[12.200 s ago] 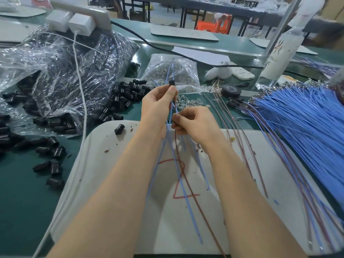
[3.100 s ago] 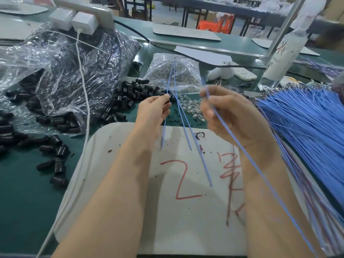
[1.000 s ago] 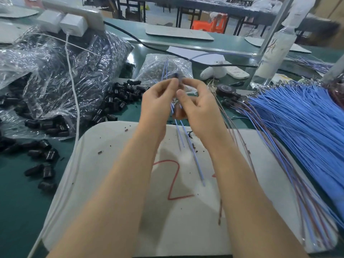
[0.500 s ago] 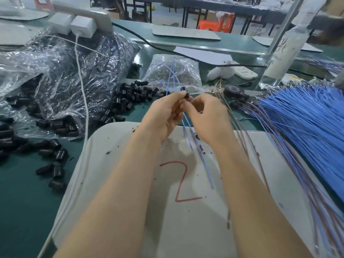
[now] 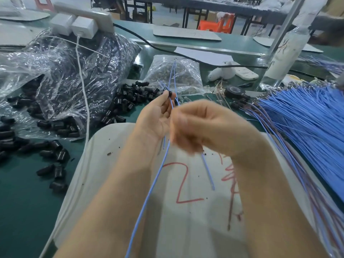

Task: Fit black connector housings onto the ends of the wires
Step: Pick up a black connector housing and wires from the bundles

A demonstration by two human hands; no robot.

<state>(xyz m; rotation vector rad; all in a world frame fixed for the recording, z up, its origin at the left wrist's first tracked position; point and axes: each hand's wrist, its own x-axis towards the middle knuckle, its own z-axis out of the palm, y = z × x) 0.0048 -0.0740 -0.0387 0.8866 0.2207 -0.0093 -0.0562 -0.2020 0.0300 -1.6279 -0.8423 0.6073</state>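
My left hand (image 5: 158, 118) is raised over the white board, its fingertips pinching a small black connector housing (image 5: 169, 94) together with a few thin blue wires (image 5: 172, 79) that stick up past the fingers. One long blue wire (image 5: 149, 198) trails down from that hand toward the near edge. My right hand (image 5: 208, 125) sits just right of it, blurred, fingers curled; a blue wire (image 5: 207, 170) emerges under it, so I cannot tell what it grips. Loose black housings (image 5: 130, 101) lie piled on the green table beyond the board.
A white board (image 5: 186, 211) with a red "2" lies under my arms. A big bundle of blue wires (image 5: 307, 123) fans out at right. Crinkled clear bags (image 5: 55, 75) with black parts fill the left; a small bag of metal parts (image 5: 178, 75) and a white charger cable (image 5: 82, 86) lie behind.
My right hand has dropped away from the left fingertips, down and to the right, and is blurred. The left hand keeps the housing and wires, and a long blue wire now hangs down.
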